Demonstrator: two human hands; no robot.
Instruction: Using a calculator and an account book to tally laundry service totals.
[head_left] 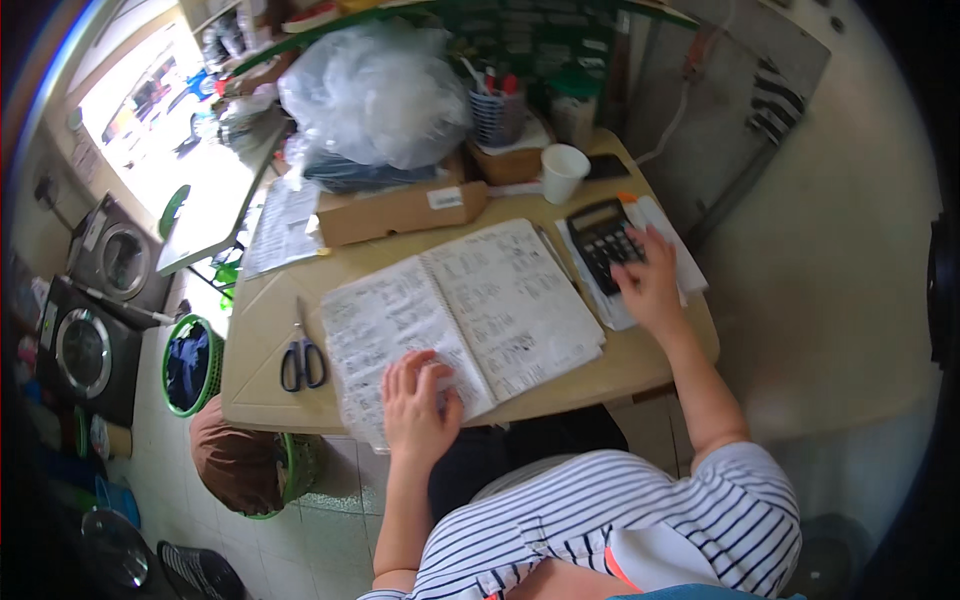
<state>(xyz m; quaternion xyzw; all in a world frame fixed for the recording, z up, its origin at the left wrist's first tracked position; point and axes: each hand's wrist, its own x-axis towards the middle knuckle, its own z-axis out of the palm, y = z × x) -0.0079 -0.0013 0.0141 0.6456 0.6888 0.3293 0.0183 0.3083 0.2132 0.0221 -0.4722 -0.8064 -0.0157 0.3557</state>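
Observation:
An open spiral notebook (500,285) with handwritten pages lies across the middle of the table. My left hand (418,405) rests on the lower part of its left page, fingers apart and slightly bent, holding nothing. At the notebook's right is a black calculator (598,236), lying on some papers (620,315). Over its right side is my right hand (652,280), fingers spread, with fingertips at the keys; it grips nothing. A pen (553,252) lies along the notebook's right edge. Scissors (303,362) with dark blue handles lie left of the notebook.
A white cup (564,174) stands behind the calculator. A cardboard box (400,212), a big clear plastic bag (380,95) and a pen basket (497,115) fill the table's back. Laundry baskets (213,375) and front-loading washers (85,350) stand on the left.

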